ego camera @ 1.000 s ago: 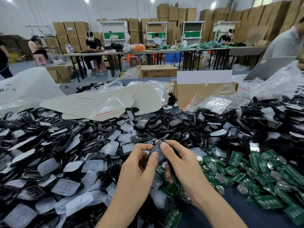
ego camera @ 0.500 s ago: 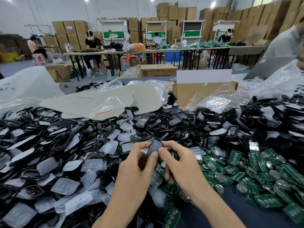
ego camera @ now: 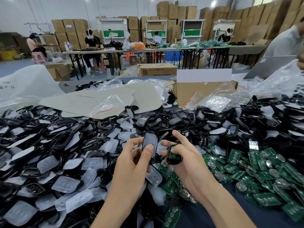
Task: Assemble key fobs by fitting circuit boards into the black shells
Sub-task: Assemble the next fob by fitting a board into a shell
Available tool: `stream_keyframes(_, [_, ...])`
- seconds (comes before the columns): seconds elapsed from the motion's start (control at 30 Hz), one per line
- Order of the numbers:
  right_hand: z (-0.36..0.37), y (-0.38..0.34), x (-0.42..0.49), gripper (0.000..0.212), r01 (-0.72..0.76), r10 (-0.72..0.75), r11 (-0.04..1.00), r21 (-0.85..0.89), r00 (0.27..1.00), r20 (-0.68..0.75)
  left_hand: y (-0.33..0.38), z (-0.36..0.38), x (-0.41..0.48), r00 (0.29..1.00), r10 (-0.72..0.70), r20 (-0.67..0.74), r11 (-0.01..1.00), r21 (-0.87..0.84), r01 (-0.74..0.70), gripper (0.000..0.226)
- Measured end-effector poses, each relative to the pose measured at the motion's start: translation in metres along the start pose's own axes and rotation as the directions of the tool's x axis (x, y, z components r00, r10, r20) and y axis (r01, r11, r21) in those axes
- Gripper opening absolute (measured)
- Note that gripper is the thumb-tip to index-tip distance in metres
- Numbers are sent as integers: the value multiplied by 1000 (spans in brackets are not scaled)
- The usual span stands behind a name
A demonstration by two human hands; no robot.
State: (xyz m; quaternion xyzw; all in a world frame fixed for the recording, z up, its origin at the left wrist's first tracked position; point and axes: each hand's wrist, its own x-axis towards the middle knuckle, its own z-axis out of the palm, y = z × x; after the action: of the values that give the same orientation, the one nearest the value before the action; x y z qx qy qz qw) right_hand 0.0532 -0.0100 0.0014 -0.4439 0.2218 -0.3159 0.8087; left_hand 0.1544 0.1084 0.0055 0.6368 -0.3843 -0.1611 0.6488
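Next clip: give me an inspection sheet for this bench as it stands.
Surface: dark table, mostly buried under parts.
Job's things: black shells piled across the back and left; green boards heaped at right; clear pads at left.
Clutter: plastic bags, open carton, card sheets.
Hands: left hand grips a cover; right hand holds a shell with a board in it, index finger raised.
Cables: nothing seen.
Surroundings: workers at far tables, stacked boxes.

Head-worn wide view, forward-down, close over left hand (ego camera: 131, 162), right hand (ego camera: 187, 167).
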Motion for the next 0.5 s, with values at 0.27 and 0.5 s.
stream_keyframes(0.27, [2, 4, -4, 42, 36, -33, 999, -18, 992, 119, 0, -1, 2, 1000, -7, -17, 998, -69, 6, 7])
stream_keyframes(0.5, [2, 1, -5, 28, 104, -101, 994, -29, 991, 85, -2, -5, 6, 994, -55, -92, 980, -195, 37, 21])
